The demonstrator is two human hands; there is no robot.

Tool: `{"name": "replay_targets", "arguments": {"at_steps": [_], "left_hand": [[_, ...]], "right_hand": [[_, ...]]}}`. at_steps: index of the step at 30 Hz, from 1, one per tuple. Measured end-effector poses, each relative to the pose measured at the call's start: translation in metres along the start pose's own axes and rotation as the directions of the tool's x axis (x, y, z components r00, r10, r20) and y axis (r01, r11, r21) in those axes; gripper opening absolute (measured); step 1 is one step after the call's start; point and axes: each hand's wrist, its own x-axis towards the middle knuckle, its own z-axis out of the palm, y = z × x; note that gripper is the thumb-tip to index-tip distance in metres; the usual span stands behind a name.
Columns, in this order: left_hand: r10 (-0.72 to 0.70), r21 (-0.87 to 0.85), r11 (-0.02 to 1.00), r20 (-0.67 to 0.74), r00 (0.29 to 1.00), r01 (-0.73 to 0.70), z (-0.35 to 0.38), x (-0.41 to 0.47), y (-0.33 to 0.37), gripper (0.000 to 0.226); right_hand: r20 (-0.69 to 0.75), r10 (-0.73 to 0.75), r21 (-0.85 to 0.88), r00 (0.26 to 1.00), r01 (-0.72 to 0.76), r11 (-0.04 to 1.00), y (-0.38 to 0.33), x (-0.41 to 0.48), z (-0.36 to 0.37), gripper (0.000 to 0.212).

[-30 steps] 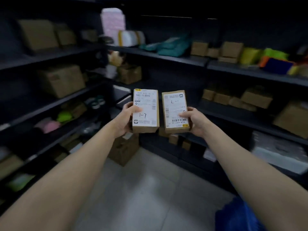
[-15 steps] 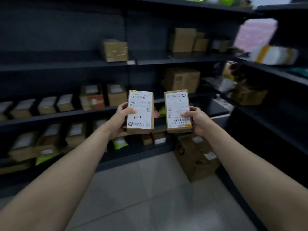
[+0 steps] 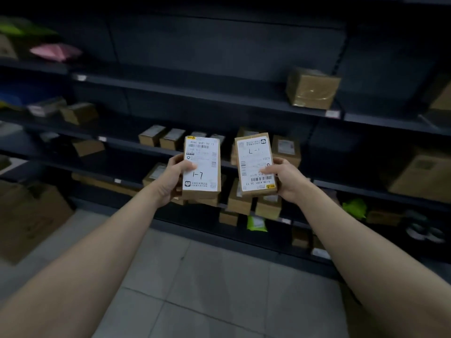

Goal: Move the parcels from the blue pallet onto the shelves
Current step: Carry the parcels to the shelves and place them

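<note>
L hand (image 3: 173,178) grips L parcel (image 3: 203,152), thumb across its label; R hand (image 3: 286,179) grips R parcel (image 3: 255,162) the same way. Both upright, labels facing cam, R parcel at 3 o'clock of L parcel, small gap btwn. Dark shelves (image 3: 195,96) behind; brown box (image 3: 312,89) at 1 o'clock.

Each hand (image 3: 172,178) (image 3: 284,178) holds a labelled parcel (image 3: 202,167) (image 3: 256,164) before shelves (image 3: 195,93).

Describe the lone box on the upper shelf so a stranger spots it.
On the dark shelving ahead, follow the board above the rows of small labelled parcels rightward. A cardboard box wrapped in shiny tape sits there. Unlike those parcels, it is large and stands alone.
</note>
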Motion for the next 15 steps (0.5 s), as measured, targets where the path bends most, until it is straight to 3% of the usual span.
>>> {"name": "replay_targets", "arguments": {"at_steps": [8,15], "left_hand": [[-0.004,-0.024,1.0,-0.132,0.991,0.001,-0.024,0.061,0.009,0.046],[-0.06,-0.062,0.997,-0.269,0.961,0.045,-0.112,0.09,-0.006,0.043]], "right_hand": [[0.092,0.061,-0.107,0.994,-0.051,0.993,-0.023,0.102,0.035,0.061],[0.161,0.133,-0.162,0.978,-0.107,0.981,-0.012,0.163,0.114,0.063]]}}
